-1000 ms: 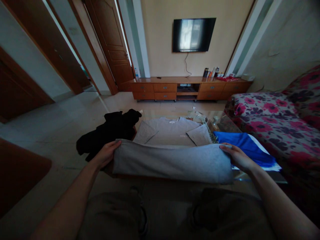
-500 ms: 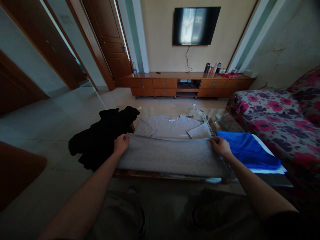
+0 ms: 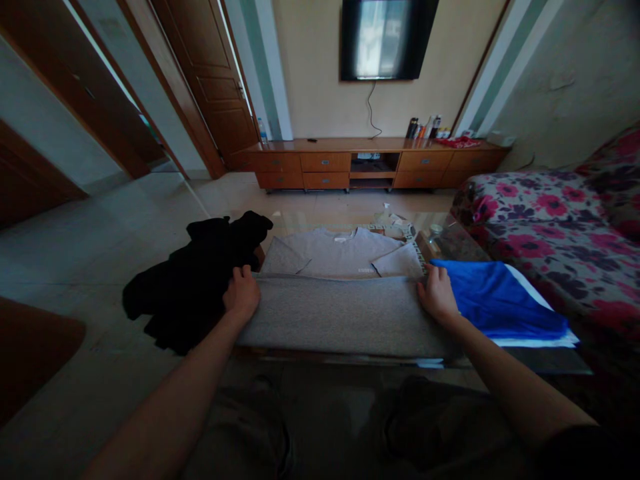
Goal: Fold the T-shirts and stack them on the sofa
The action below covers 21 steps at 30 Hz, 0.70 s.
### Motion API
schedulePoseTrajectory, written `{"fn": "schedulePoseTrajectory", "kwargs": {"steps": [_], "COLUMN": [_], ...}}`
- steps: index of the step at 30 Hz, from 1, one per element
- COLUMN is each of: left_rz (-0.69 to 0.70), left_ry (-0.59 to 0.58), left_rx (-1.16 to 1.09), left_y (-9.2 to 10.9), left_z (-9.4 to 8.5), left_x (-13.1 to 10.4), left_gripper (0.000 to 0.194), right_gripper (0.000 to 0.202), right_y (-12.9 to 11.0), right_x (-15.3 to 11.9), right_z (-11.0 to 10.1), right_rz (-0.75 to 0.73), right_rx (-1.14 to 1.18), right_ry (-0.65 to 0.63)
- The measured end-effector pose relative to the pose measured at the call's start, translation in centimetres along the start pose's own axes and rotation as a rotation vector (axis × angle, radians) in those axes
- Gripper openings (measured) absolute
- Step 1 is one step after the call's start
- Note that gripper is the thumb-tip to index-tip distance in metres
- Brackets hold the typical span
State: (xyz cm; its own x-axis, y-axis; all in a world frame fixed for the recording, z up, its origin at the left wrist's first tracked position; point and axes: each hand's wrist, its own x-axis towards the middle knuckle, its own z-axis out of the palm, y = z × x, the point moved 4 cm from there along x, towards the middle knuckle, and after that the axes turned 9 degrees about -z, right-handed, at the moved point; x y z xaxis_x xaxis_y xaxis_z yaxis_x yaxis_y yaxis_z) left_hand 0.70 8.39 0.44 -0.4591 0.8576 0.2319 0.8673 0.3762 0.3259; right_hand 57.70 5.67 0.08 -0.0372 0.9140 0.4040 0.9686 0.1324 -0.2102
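A light grey T-shirt [image 3: 330, 313] lies on a low glass-topped table, its lower part folded up over the front. The collar and two short sleeves show beyond the fold. At the left end of the folded edge rests my left hand [image 3: 243, 293], its fingers loosely stretched forward and touching the cloth. My right hand [image 3: 438, 293] lies at the right end of that edge, thumb apart from the fingers, near a folded blue garment [image 3: 505, 303]. No cloth is seen pinched in either hand.
Black clothing [image 3: 200, 280] is heaped at the table's left end. White cloth [image 3: 537, 288] shows under the blue garment. A small glass jar [image 3: 435, 231] stands on the table [image 3: 460, 233]. Right of it is a flowered sofa [image 3: 550, 233]; beyond stands a wooden TV cabinet [image 3: 325, 162].
Both hands have loosened from pinching the raised fold edge and now rest on its ends. The folded part lies flatter. The camera view has tipped down slightly.
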Motion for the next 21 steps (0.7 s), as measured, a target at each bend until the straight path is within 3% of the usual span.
{"fn": "schedulePoseTrajectory", "kwargs": {"steps": [3, 6, 8, 13, 17, 21], "left_rz": [0.309, 0.617, 0.723, 0.765, 0.776, 0.800], "left_ry": [0.013, -0.138, -0.213, -0.265, -0.266, -0.241], "left_rx": [0.108, 0.062, 0.027, 0.000, 0.026, 0.079], "left_y": [4.0, 8.4, 10.9, 14.8, 16.0, 16.4], "left_z": [0.4, 2.0, 3.0, 4.0, 3.7, 3.1], "left_x": [-1.6, -3.9, -5.2, -6.7, -6.9, -7.2], "left_gripper": [0.048, 0.051, 0.052, 0.042, 0.033, 0.018], "right_gripper": [0.042, 0.046, 0.054, 0.053, 0.036, 0.031], "right_y": [-3.8, -7.9, -10.3, -13.9, -14.9, -15.3], "right_x": [0.5, 1.3, 1.8, 3.1, 3.9, 4.2], "right_z": [-0.1, 0.8, 1.7, 3.2, 3.3, 2.9], "right_rz": [-0.161, -0.292, -0.341, -0.315, -0.320, -0.338], "right_rx": [-0.100, -0.058, -0.019, -0.009, -0.024, -0.036], "right_ry": [-0.090, -0.236, -0.333, -0.487, -0.512, -0.511]}}
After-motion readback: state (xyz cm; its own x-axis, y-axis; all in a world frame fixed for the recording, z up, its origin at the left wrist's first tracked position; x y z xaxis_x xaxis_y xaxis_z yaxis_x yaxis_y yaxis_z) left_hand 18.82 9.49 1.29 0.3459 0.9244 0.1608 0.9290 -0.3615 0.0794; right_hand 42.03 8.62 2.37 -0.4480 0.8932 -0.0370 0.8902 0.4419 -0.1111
